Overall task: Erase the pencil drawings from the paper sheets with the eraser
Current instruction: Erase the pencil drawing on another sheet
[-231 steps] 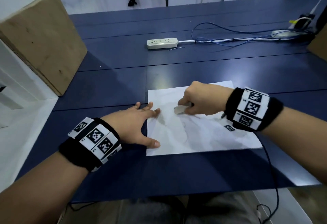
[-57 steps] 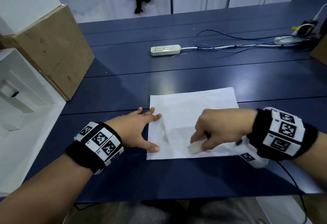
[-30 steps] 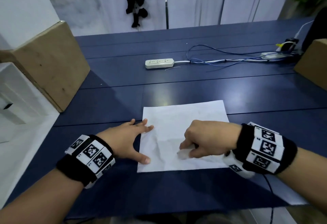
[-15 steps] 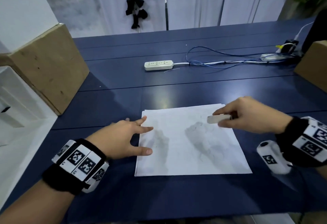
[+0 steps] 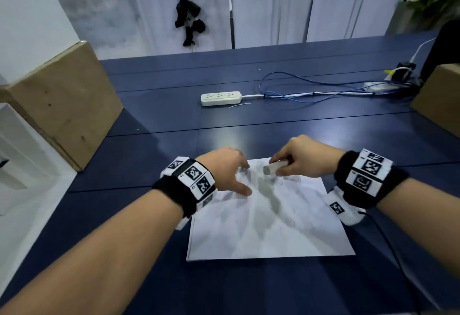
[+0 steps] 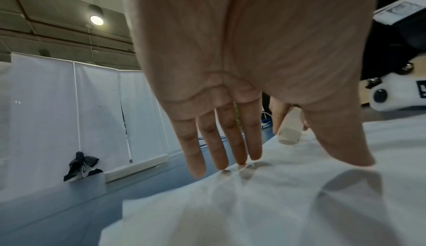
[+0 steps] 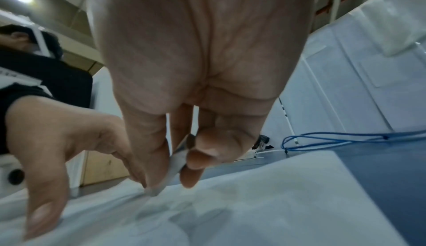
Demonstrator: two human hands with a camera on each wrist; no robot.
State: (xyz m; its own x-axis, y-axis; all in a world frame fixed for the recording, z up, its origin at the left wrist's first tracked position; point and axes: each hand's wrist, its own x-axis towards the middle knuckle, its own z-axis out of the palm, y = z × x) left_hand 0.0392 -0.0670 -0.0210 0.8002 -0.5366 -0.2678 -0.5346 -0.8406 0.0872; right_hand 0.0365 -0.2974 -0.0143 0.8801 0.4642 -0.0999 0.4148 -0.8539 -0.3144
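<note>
A white paper sheet [image 5: 268, 225] lies on the dark blue table [image 5: 174, 120], creased, with faint grey smudges. My right hand [image 5: 296, 163] pinches a small white eraser [image 5: 273, 167] between thumb and fingers, its tip at or just over the sheet's far part. The eraser [image 6: 289, 133] also shows past my left thumb, and its end [image 7: 159, 186] meets the paper [image 7: 253, 204]. My left hand [image 5: 229, 175] lies spread on the sheet's far left corner, straight fingers [image 6: 221, 149] and thumb pressing the paper [image 6: 253, 213] flat.
A white power strip [image 5: 221, 98] with blue cables [image 5: 311, 88] lies farther back on the table. Cardboard boxes stand at the left [image 5: 62, 105] and right [image 5: 438, 100] edges. A black cable [image 5: 388, 245] trails from my right wrist.
Over the last half second my left hand slid forward and right onto the sheet's far left corner. My right hand carried the eraser left and down to the paper beside it.
</note>
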